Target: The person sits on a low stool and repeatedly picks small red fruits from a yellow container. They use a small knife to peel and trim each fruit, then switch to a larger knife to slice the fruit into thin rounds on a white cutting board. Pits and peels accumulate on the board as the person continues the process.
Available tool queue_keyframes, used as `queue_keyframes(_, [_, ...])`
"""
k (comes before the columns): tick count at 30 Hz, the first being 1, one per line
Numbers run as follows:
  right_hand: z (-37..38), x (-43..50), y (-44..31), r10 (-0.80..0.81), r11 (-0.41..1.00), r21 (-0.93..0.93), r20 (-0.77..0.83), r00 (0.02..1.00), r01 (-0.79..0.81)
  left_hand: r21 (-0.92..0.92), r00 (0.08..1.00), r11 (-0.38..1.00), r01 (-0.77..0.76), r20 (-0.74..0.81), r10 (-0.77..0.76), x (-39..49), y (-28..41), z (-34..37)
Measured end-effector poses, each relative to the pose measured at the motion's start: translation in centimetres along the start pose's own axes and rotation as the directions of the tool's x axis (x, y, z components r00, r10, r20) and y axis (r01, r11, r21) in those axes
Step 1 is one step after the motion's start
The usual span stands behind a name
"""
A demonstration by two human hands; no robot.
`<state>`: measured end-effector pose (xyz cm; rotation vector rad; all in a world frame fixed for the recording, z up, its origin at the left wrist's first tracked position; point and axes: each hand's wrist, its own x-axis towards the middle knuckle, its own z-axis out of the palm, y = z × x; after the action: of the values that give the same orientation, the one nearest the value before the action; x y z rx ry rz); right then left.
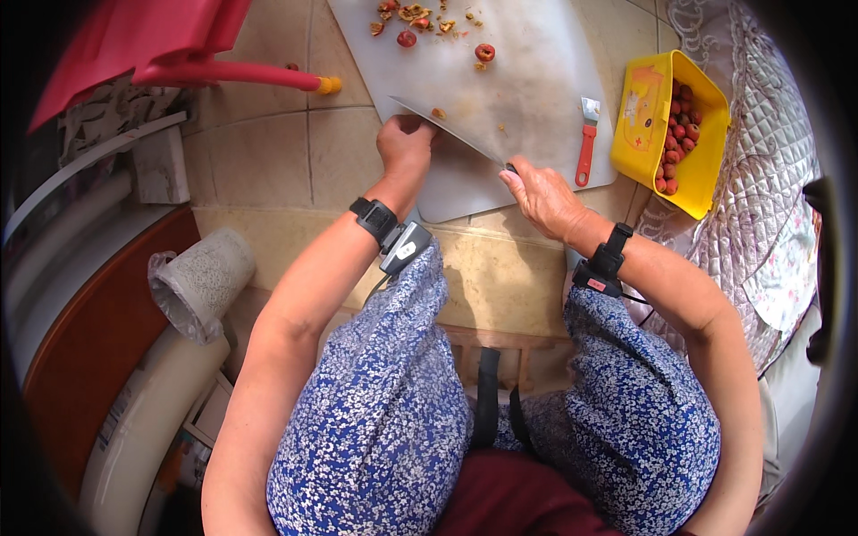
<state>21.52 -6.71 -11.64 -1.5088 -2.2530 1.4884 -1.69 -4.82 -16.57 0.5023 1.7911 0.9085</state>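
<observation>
My right hand [544,197] grips the dark handle of a kitchen knife [462,139], whose long blade slants up and left over a whitish cutting board [536,87]. Close to the blade's far end, at the board's left edge, is my left hand [407,144]. Its fingers are curled in; whether they hold anything is hidden. A small piece of fruit [439,113] lies just beyond the blade. Farther up the board are a red fruit with an opened top [485,52], another red fruit [406,39] and a scatter of cut scraps [414,12].
A yellow plastic container [643,120] with several red fruits [684,130] stands right of the board. A red-handled scraper [587,144] lies on the board's right side. Pink plastic furniture [221,70] is at upper left; a lined waste bin [214,275] and quilted fabric [771,127] flank me.
</observation>
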Motion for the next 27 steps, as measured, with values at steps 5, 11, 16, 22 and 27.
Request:
queue_keyframes(5, [-1.1, -1.9, 0.3, 0.048, 0.992, 0.122, -0.100, 0.994, -0.036, -0.170, 0.998, 0.985, 0.038, 0.049, -0.030, -0.9, -0.5, -0.5])
queue_keyframes(11, [-3.0, -4.3, 0.0, 0.031, 0.993, 0.111, -0.037, 0.999, -0.026, -0.293, 0.994, 0.956, 0.022, 0.106, 0.009, -1.0, -1.2, -1.5])
queue_keyframes(16, [-2.7, -5.1, 0.0, 0.036, 0.989, 0.146, -0.018, 0.999, -0.033, -0.323, 0.988, 0.946, 0.004, 0.146, 0.045, -1.1, -1.8, -1.9])
queue_keyframes(22, [-2.7, -5.3, 0.6, 0.077, 0.980, 0.190, -0.065, 0.995, -0.064, 0.200, 0.977, 0.962, -0.187, 0.136, 0.162, 0.0, -1.0, -0.9])
queue_keyframes(27, [-3.6, -5.2, 0.9, 0.141, 0.968, 0.227, -0.137, 0.980, -0.107, 0.647, 0.738, 0.425, -0.633, 0.338, 0.585, 0.0, 0.4, 1.4])
